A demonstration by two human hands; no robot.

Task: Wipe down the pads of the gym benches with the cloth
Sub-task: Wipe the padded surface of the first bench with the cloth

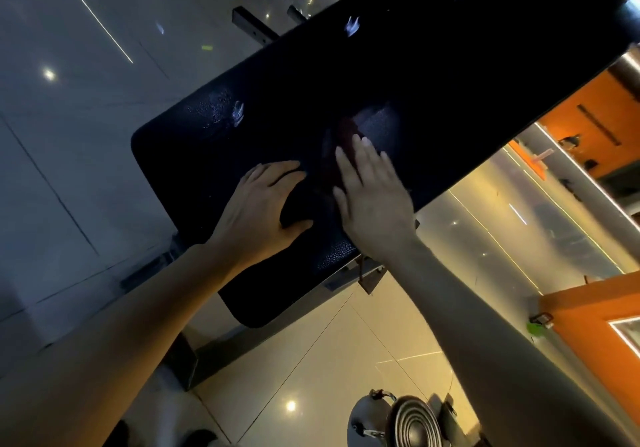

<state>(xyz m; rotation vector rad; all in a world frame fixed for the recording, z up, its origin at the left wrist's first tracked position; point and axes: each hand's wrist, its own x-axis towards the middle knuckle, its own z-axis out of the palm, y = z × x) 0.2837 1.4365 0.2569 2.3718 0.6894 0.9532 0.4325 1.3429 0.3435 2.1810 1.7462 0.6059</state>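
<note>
Now dark reddish cloth [346,141] under flat, straight-fingered right hand [372,200] on glossy black pad [433,75]; left hand [265,211] flat, gripping nothing.

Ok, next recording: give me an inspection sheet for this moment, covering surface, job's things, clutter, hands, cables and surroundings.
Surface: black bench pad, textured, with shiny patches near its left end.
Job's things: dark reddish cloth lying on the pad, mostly under the right hand; its outline is hard to make out in the dim light.
Clutter: nothing seen on the pad.
Hands: left hand flat on the pad, fingers spread; right hand pressing flat on the cloth, fingers straight.
Cables: nothing seen.
Surroundings: glossy tiled floor; weight plates on the floor at the bottom edge; orange wall at right; small green object by that wall.
</note>
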